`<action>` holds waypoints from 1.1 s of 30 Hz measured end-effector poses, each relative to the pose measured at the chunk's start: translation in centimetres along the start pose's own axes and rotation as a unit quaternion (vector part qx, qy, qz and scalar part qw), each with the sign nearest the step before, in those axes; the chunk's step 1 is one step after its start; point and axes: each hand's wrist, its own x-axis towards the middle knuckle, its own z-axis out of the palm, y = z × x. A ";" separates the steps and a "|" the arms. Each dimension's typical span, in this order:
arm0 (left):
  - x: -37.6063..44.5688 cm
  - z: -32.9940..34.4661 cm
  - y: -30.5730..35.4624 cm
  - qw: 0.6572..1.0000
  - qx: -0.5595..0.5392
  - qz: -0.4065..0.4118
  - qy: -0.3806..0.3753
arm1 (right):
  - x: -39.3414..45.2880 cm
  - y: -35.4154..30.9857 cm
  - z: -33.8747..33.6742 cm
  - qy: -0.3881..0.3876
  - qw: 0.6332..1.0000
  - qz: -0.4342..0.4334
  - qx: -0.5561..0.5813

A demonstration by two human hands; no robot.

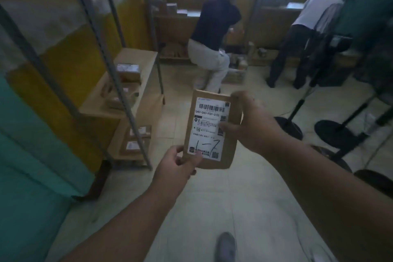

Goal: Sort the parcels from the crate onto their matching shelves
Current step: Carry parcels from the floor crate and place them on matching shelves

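Parcel (212, 130) is pinched at opposite edges by the left hand (176, 168) and right hand (253, 121); its handwritten mark, seemingly "1-7", could be misread, and the wrong shelf (119, 100) chosen.

one held parcel (212, 130); two hands (176, 168); two people (214, 25)

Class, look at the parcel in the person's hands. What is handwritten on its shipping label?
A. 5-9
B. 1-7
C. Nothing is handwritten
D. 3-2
B: the white shipping label on the brown parcel, held between the left hand and right hand, carries a large pen mark reading 1-7 below the printed barcode.
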 end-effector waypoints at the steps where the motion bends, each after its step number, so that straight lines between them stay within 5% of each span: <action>1: 2.2 1.4 0.4 1.000 0.002 -0.003 -0.006 | 2.0 1.5 -0.4 0.004 1.000 0.009 0.011; 7: 14.4 6.3 3.3 0.999 -0.008 -0.024 0.032 | 15.1 6.2 -1.9 -0.017 1.000 0.000 0.013; 15: 28.3 5.5 6.6 0.991 -0.041 -0.039 0.118 | 32.6 4.8 1.1 -0.092 0.993 -0.076 0.016; 26: 49.7 5.2 14.3 0.991 -0.050 -0.021 0.121 | 53.5 2.5 1.2 -0.049 0.993 -0.104 -0.042; 33: 60.3 3.6 15.2 0.976 -0.064 -0.037 0.203 | 66.0 1.7 5.1 -0.115 0.981 -0.151 -0.038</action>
